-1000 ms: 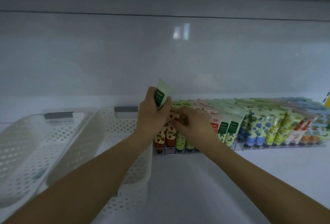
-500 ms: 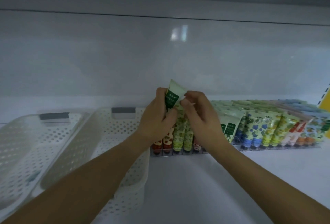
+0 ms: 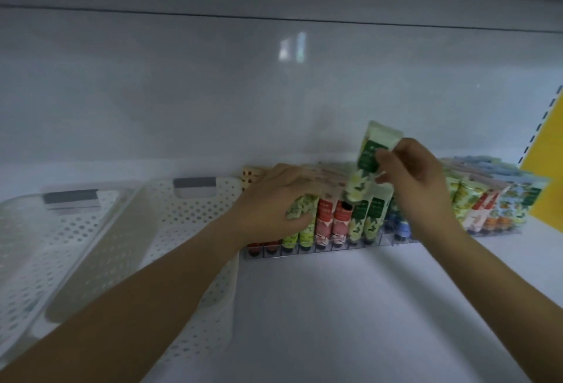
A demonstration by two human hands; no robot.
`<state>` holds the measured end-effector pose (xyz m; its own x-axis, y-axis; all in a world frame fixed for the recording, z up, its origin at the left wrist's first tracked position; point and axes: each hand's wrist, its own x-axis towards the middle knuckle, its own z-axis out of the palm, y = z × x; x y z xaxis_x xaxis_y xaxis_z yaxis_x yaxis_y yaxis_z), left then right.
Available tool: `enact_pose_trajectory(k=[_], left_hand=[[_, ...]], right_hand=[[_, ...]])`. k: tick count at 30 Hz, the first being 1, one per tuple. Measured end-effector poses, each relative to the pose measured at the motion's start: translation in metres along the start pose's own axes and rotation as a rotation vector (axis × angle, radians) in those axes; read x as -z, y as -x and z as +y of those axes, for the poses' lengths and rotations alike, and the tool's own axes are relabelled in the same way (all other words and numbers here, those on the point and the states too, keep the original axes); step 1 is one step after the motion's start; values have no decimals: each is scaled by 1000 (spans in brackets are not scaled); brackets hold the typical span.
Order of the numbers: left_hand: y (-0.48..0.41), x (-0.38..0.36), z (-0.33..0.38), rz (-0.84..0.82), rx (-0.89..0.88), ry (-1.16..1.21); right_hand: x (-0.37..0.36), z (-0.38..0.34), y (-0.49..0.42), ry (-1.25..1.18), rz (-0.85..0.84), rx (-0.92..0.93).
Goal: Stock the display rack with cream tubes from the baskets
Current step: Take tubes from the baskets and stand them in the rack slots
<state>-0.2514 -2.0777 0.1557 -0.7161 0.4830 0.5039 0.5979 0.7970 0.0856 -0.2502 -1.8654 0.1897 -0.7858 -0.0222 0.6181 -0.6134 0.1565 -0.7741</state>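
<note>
cream tube [image 3: 370,155] pinched in my right hand [image 3: 417,183] above display rack [image 3: 304,253] at shelf's back edge | stocked tubes [image 3: 370,218] fill rows beneath | left hand [image 3: 274,199] curved over left rows, grip unclear | baskets [image 3: 189,224] beside rack, leftward

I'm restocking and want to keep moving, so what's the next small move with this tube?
Probably lower the green-label tube in the right hand, cap first, into the lane of matching tubes just below it in the rack: it hangs cap-down over them, while the left hand rests on rows further left.
</note>
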Motion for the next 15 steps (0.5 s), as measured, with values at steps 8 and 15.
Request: enact_pose_trajectory(k=[8,15], left_hand=[[-3,-2,-2,-35,56,-16],[-5,1,3,-79,82,-26]], right_hand=[[54,59,11,367,112,-140],[52,77,7,482,84,-178]])
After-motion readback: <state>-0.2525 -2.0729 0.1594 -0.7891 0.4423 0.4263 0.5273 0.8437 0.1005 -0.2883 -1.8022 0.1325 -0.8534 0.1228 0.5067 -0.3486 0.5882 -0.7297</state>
